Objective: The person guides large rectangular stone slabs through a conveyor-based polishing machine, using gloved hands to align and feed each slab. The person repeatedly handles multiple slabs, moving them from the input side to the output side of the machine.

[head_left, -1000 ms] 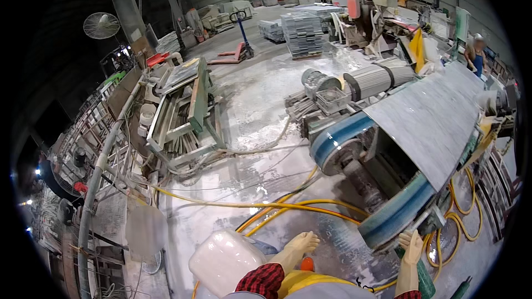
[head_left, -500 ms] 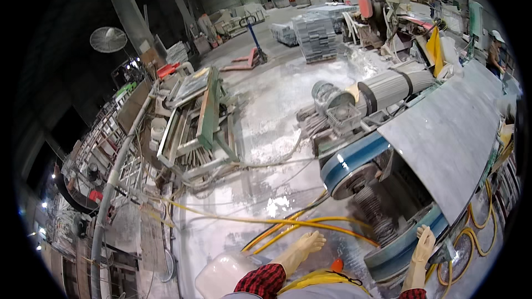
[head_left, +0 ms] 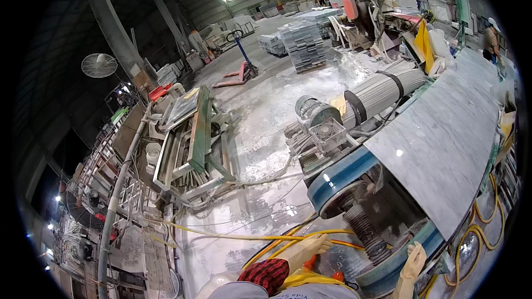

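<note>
My left hand (head_left: 308, 248), in a cream rubber glove, hovers over the wet floor beside yellow hoses (head_left: 271, 237). Its fingers are stretched out and nothing is in them. My right hand (head_left: 412, 263), gloved alike, is at the near blue belt (head_left: 366, 283) of a machine. Its fingers are loosely bent and hold nothing; whether they touch the belt I cannot tell. A large grey-white veined stone slab (head_left: 438, 138) lies on the machine, beyond my right hand. Between the near belt and the far blue belt (head_left: 346, 180) sits a ribbed dark hose or spring (head_left: 366, 232).
A dusty motor (head_left: 317, 112) stands on the machine's far left side. Yellow hose coils (head_left: 471, 243) hang at the right. A metal rack (head_left: 197, 138) with strips stands left. Farther off are a pallet jack (head_left: 241, 69), stacked slabs (head_left: 302, 47) and a person in a white cap (head_left: 491, 41).
The whole view has shifted, so the machine and slab sit farther left. My right hand appears lower and a little left in the picture. Both hands stay without any object.
</note>
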Demonstrator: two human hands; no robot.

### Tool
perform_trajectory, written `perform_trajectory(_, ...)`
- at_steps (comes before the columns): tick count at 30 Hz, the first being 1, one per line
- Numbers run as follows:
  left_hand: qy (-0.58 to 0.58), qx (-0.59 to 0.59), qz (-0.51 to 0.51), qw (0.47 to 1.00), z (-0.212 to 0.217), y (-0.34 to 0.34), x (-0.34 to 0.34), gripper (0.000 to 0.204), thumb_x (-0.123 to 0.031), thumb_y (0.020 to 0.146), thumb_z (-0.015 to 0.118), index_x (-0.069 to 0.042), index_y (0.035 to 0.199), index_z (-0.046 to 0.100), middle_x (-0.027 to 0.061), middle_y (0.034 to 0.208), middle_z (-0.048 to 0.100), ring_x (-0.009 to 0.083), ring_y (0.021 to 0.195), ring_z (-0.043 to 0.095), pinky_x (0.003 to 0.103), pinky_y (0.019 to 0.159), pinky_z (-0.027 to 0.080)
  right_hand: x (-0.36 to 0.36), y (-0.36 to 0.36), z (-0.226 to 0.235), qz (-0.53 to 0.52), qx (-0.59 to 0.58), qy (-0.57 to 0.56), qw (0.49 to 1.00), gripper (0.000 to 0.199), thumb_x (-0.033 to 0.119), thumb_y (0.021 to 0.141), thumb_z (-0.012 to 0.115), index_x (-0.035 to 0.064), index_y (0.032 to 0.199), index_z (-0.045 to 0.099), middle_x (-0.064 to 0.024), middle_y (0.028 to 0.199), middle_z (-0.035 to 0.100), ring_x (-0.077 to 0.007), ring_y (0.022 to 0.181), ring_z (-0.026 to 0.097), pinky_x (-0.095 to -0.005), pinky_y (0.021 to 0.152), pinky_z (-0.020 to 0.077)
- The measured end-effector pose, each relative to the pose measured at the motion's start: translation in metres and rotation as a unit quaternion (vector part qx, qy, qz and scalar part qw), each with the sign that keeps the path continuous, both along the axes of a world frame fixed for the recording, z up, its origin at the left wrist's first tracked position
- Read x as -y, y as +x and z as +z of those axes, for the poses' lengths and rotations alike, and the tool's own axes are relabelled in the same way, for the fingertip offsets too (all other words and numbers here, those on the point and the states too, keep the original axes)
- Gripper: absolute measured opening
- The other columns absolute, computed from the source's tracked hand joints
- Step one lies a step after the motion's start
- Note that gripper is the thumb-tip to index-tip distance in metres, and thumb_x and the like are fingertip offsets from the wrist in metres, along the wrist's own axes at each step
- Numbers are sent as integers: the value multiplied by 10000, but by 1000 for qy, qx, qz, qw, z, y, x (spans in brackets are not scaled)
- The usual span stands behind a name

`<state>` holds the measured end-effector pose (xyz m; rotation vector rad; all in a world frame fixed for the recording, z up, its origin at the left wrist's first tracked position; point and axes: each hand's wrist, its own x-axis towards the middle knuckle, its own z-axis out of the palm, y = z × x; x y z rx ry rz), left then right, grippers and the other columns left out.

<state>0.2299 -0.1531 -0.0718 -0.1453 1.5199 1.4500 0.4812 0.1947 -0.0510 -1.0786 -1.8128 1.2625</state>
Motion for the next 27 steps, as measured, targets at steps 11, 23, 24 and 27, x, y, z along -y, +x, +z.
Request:
perform_trajectory(11,7,-22,-143,989,-3,-80,-61,505,-507,1153,461,-64,1331,625,108,1291,731,188,1135,689,356,953,577,26,-13,88,-22,224,-39,974,513,417,1170,475,37,1473,639,-171,1359,745,-309,1354,643,-478,1128,518)
perform_trajectory(23,46,-52,-96,993,11,-195,-3,459,-480,1154,475,-84,1286,665,55,1234,767,150,1043,701,294,874,580,27,-28,88,-31,570,171,803,651,338,1093,561,44,1655,411,-183,1669,479,-343,1577,402,-504,1277,330)
perform_trajectory(24,55,-50,-96,993,9,-201,-2,464,-485,1153,473,-86,1287,667,51,1236,770,151,1042,701,298,881,579,10,-11,58,-35,567,225,792,631,383,1106,547,66,1640,439,-179,1641,513,-329,1559,427,-514,1259,348)
perform_trajectory(27,74,-54,-133,987,5,-214,-6,480,-499,1154,455,-91,1274,675,34,1245,771,157,1037,705,321,894,581,-39,37,-21,-50,548,399,734,599,521,1143,505,132,1598,523,-167,1557,617,-288,1506,502,-544,1202,401)
